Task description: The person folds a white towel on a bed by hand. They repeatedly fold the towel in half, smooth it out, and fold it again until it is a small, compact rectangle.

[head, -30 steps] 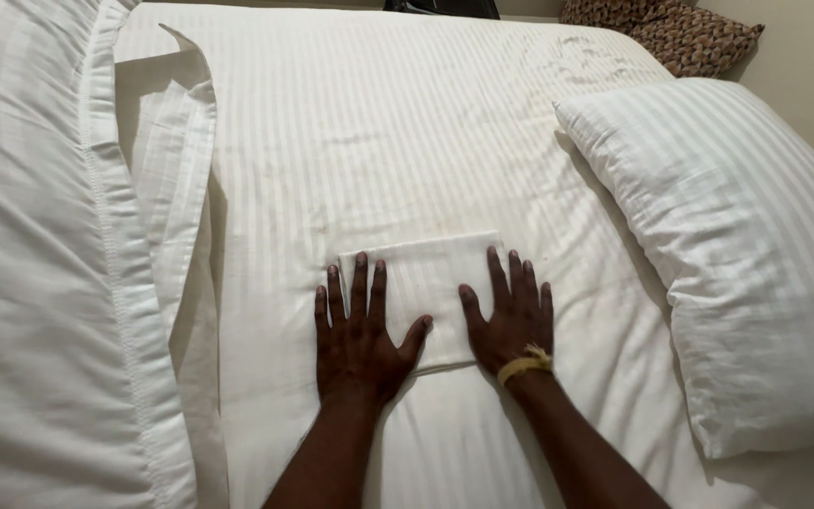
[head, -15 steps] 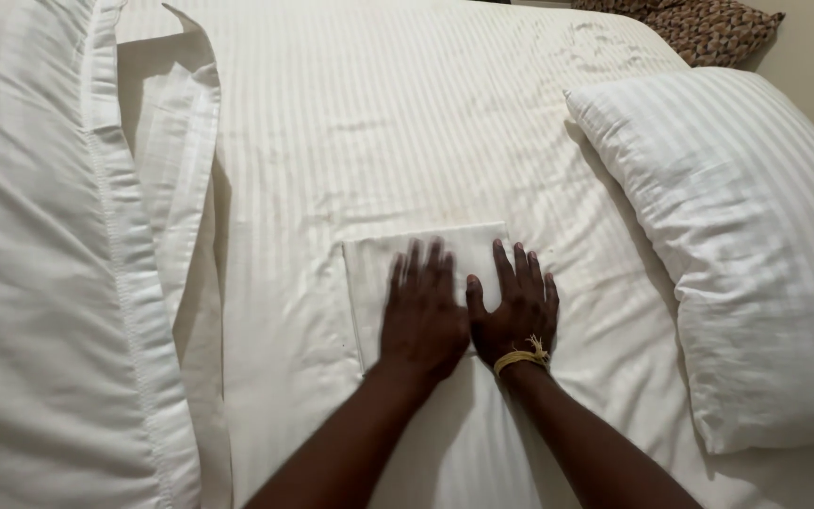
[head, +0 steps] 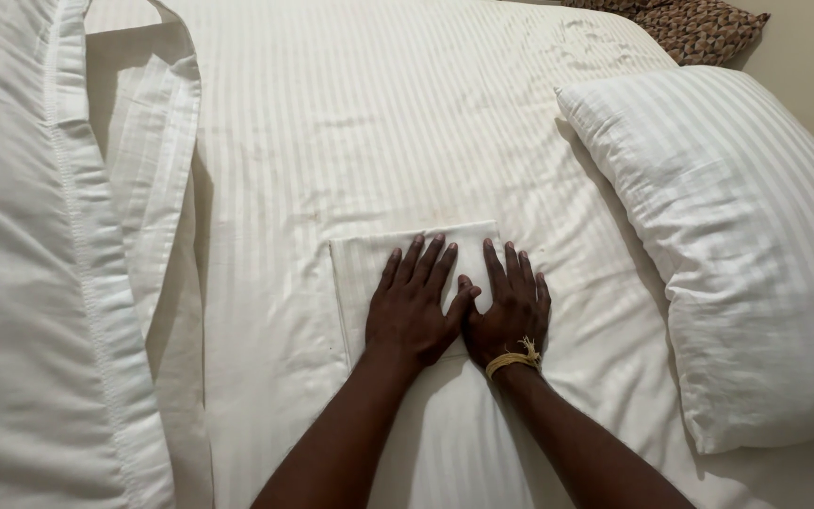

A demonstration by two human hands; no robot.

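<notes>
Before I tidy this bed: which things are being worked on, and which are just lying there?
In hand: folded white striped cloth, left hand and right hand flat on it.
Lying about: white striped pillow, patterned brown cushion, folded-back duvet.

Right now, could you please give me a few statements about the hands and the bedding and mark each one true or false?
1. Both hands lie flat on the folded white cloth. True.
2. The left hand holds a pillow. False: it presses palm down on the cloth.
3. The right hand has a yellowish band at its wrist. True.
4. The striped pillow lies to the left of the hands. False: it lies to their right.
5. The patterned brown cushion sits at the far right corner. True.
</notes>
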